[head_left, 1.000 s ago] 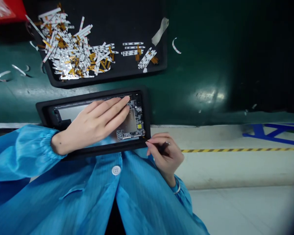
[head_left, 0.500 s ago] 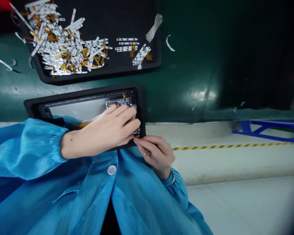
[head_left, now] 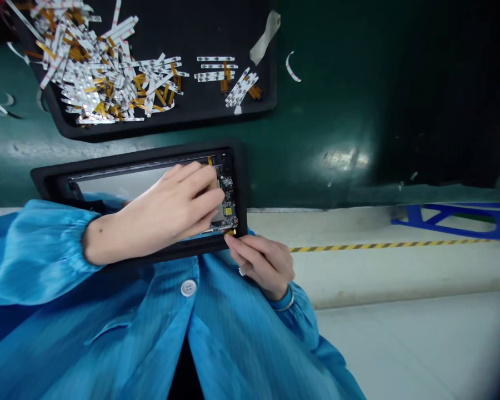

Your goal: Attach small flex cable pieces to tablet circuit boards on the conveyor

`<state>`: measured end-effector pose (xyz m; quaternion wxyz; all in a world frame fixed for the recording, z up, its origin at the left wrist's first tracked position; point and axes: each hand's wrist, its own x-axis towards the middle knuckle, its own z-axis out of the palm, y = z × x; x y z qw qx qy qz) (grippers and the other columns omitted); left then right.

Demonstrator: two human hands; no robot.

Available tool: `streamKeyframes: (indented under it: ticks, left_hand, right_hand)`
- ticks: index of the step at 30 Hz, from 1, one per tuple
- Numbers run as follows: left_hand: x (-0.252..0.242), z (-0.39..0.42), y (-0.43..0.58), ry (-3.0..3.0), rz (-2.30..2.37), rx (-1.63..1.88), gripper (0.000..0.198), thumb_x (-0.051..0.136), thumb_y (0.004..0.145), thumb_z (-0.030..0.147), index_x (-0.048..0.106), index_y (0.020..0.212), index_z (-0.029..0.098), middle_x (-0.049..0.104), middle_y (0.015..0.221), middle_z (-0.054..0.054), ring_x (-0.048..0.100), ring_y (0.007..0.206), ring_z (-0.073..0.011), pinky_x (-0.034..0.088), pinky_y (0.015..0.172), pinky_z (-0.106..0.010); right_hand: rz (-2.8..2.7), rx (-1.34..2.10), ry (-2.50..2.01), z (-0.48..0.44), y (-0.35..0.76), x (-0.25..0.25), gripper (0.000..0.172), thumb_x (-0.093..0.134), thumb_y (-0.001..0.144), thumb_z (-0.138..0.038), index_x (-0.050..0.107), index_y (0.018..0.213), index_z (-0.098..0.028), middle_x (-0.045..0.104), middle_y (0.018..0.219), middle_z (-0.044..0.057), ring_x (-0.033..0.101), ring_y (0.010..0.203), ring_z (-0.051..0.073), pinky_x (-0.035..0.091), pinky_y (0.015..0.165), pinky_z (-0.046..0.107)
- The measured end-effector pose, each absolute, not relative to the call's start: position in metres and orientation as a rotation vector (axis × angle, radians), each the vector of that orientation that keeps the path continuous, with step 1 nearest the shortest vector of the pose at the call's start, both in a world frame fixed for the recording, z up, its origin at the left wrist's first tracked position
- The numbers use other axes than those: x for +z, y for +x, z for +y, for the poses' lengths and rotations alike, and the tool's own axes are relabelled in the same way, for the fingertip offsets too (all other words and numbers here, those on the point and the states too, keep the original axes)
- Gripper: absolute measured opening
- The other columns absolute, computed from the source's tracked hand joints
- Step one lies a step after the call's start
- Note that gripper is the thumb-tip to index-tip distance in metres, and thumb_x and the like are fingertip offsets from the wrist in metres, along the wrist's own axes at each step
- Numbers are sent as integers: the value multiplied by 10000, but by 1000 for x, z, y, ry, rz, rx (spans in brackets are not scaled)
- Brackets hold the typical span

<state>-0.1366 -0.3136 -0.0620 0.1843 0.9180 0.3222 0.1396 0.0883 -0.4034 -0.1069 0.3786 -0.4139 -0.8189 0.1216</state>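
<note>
A black holder (head_left: 54,178) lies on the bench with a device in it, its glass panel (head_left: 120,183) and a green-black circuit board (head_left: 227,203) facing up. My left hand (head_left: 175,203) lies across the device, fingers spread over the board and hiding most of it. My right hand (head_left: 260,264) is at the holder's lower right corner. Its thumb and forefinger pinch a small amber flex strip (head_left: 230,233) at the board's edge. Whether the strip is joined to the board is hidden.
A black tray (head_left: 233,33) above the holder bears a heap of white-and-amber flex strips (head_left: 108,83). White peeled scraps lie on the green bench (head_left: 316,111). Beyond its edge are yellow-black floor tape (head_left: 383,245) and a blue metal frame (head_left: 450,222).
My right hand has moved up from below the holder to its corner and now pinches the amber strip. My left hand has shifted over the board, covering its metal shield. The view has drifted.
</note>
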Motion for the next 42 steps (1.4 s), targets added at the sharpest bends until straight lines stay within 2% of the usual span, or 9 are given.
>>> streamKeyframes:
  ticks: [10, 17, 25, 36, 42]
  left_hand:
    - [-55, -318, -147, 2510, 870, 360, 153, 480, 999, 183, 589, 923, 107, 581, 972, -131, 565, 889, -263, 502, 754, -419]
    - [-59, -318, -148, 2492, 872, 395, 169, 463, 1010, 187, 585, 919, 112, 583, 980, -126, 553, 891, -241, 476, 763, -384]
    - [-61, -319, -149, 2476, 865, 394, 162, 462, 1008, 183, 586, 931, 110, 579, 985, -126, 546, 898, -249, 474, 770, -401]
    - [-64, -318, -150, 2448, 843, 413, 172, 464, 1009, 193, 598, 940, 111, 586, 988, -125, 541, 898, -250, 456, 758, -400]
    - [-68, -318, -154, 2487, 776, 423, 121, 487, 990, 185, 594, 972, 130, 573, 1001, -108, 510, 910, -255, 428, 753, -398]
  right_hand:
    - [-2075, 316, -1087, -398, 82, -104, 210, 730, 846, -23, 725, 1023, -137, 693, 796, 19, 604, 605, 112, 521, 571, 244]
    - [-2074, 316, -1109, -397, 81, -101, 281, 728, 847, -41, 719, 1085, -192, 690, 764, 0, 614, 581, 119, 530, 535, 242]
    - [-2085, 309, -1113, -397, 78, -101, 193, 717, 865, -39, 705, 1018, -156, 689, 767, 16, 614, 594, 119, 531, 541, 244]
    - [-2150, 307, -1072, -391, 77, -94, 236, 735, 818, 8, 721, 1023, -109, 711, 815, 42, 612, 609, 135, 518, 533, 281]
    - [-2219, 328, -1031, -388, 79, -95, 165, 687, 880, -32, 717, 1019, -116, 716, 837, 52, 628, 617, 135, 542, 545, 269]
